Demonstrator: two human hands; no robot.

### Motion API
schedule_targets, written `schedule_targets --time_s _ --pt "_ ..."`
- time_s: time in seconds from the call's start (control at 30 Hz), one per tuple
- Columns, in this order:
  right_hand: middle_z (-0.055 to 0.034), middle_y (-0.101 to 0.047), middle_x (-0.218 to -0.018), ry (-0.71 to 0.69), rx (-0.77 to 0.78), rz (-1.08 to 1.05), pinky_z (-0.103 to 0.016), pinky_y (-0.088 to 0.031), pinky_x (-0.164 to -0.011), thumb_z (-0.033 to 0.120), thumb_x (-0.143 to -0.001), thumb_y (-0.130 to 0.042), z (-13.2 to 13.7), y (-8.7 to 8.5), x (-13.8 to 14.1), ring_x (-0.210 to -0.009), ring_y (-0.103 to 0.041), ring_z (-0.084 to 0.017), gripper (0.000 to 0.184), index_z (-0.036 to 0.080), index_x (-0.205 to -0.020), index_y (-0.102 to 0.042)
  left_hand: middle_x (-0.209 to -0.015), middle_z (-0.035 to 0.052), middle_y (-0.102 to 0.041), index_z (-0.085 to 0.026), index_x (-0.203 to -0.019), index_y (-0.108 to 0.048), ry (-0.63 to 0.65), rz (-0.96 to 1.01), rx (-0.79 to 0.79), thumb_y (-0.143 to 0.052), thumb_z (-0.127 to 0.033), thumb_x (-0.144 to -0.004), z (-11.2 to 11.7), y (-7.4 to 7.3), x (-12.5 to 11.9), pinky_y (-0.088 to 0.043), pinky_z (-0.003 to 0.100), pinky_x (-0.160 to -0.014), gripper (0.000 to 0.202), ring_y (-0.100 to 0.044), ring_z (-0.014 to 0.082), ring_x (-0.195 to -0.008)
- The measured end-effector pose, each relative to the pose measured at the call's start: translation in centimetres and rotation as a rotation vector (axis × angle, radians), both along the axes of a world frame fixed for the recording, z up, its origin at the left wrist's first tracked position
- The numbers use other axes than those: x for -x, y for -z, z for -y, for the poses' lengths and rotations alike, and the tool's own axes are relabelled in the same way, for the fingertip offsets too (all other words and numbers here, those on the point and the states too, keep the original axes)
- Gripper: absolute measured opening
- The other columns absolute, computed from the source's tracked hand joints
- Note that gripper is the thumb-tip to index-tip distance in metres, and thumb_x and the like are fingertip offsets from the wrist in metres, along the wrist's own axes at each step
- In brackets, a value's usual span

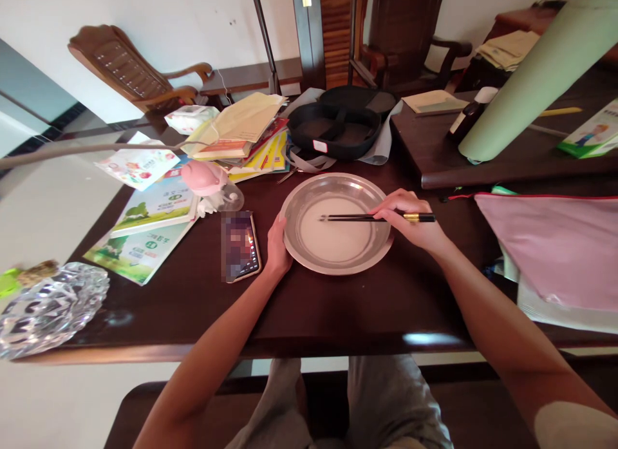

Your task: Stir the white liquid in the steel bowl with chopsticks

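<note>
A round metal plate [309, 191] lies on the dark wooden table [338, 307] in front of me. My left hand [277, 248] rests against the plate's left rim, fingers curled along its edge. My right hand [410, 222] is closed on a pair of black chopsticks [352, 218] with gold ends. The chopsticks lie level over the plate, tips pointing left near its middle. The plate holds nothing that I can make out.
A phone [240, 245] lies just left of the plate. Books and papers [154, 210], a pink object [205, 177] and a black case [333, 130] crowd the far side. A glass dish [48, 307] sits at the left corner, a pink pouch [555, 249] at right.
</note>
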State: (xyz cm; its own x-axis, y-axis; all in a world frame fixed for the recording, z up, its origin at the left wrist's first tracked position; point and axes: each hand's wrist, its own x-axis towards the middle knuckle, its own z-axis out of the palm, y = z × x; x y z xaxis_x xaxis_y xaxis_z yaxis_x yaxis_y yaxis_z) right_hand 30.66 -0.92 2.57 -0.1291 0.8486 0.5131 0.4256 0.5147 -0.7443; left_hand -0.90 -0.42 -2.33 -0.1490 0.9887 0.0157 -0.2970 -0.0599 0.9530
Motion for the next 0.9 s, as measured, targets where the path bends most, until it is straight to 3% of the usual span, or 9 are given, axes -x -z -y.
schedule_targets --time_s 0.17,0.27,0.4,0.5,0.63,0.73,0.9 --pt "-0.0059 -0.081 -0.072 0.107 0.009 -0.184 -0.057 -0.058 -0.090 0.082 -0.103 -0.071 0.2 -0.7 -1.7 -0.079 -0.074 -0.032 0.060 0.035 -0.067 -0.081 -0.132 0.0133 -0.090 -0.022 -0.112 -0.087 -0.002 0.005 -0.004 -0.089 -0.064 -0.086 0.0 -0.1 0.0 -0.062 0.057 -0.123 0.050 -0.074 0.0452 -0.146" --pt "-0.0048 -0.077 -0.068 0.019 0.047 -0.202 -0.056 -0.061 -0.088 0.082 -0.104 -0.069 0.5 -0.6 -1.3 -0.078 -0.074 -0.030 0.064 0.033 -0.063 -0.076 -0.132 0.0124 -0.090 -0.022 -0.113 -0.087 0.004 0.007 -0.004 -0.089 -0.064 -0.085 0.0 0.0 0.0 -0.062 0.056 -0.123 0.051 -0.075 0.0442 -0.145" --pt "-0.0034 -0.088 -0.083 -0.078 0.035 -0.018 -0.056 -0.060 -0.096 0.076 -0.105 -0.074 0.3 0.1 0.1 -0.089 -0.077 -0.031 0.049 0.036 -0.078 -0.085 -0.133 0.0117 -0.090 -0.022 -0.116 -0.087 0.002 0.006 0.004 -0.088 -0.066 -0.086 -0.1 0.2 0.1 -0.063 0.054 -0.121 0.053 -0.077 0.0428 -0.141" --pt "-0.0032 -0.090 -0.087 -0.010 0.000 0.004 -0.057 -0.058 -0.096 0.076 -0.103 -0.076 0.1 0.1 -0.2 -0.089 -0.078 -0.031 0.046 0.038 -0.081 -0.088 -0.132 0.0118 -0.090 -0.023 -0.118 -0.087 0.002 0.014 0.011 -0.087 -0.066 -0.087 -0.1 0.4 0.1 -0.063 0.054 -0.120 0.053 -0.078 0.0430 -0.140" --pt "-0.0047 -0.083 -0.074 0.113 -0.004 -0.168 -0.057 -0.059 -0.093 0.082 -0.103 -0.071 0.2 -0.6 -1.8 -0.080 -0.075 -0.031 0.060 0.035 -0.067 -0.083 -0.135 0.0119 -0.089 -0.023 -0.118 -0.087 0.007 0.014 0.005 -0.087 -0.065 -0.088 -0.1 0.4 0.2 -0.062 0.054 -0.122 0.052 -0.076 0.0432 -0.144" --pt "-0.0043 -0.080 -0.069 0.043 0.039 -0.210 -0.056 -0.061 -0.090 0.083 -0.103 -0.070 0.4 -0.7 -1.6 -0.078 -0.076 -0.030 0.064 0.035 -0.061 -0.078 -0.134 0.0126 -0.089 -0.022 -0.118 -0.087 0.018 0.006 0.005 -0.087 -0.065 -0.087 -0.1 0.4 0.3 -0.061 0.055 -0.123 0.052 -0.076 0.0433 -0.144" --pt "-0.0046 -0.089 -0.083 -0.071 0.010 -0.009 -0.060 -0.059 -0.099 0.079 -0.105 -0.072 0.2 0.2 0.3 -0.089 -0.079 -0.032 0.053 0.036 -0.079 -0.088 -0.132 0.0104 -0.090 -0.023 -0.115 -0.088 0.012 0.007 0.005 -0.089 -0.065 -0.085 -0.1 0.2 0.2 -0.063 0.053 -0.120 0.052 -0.078 0.0423 -0.139"
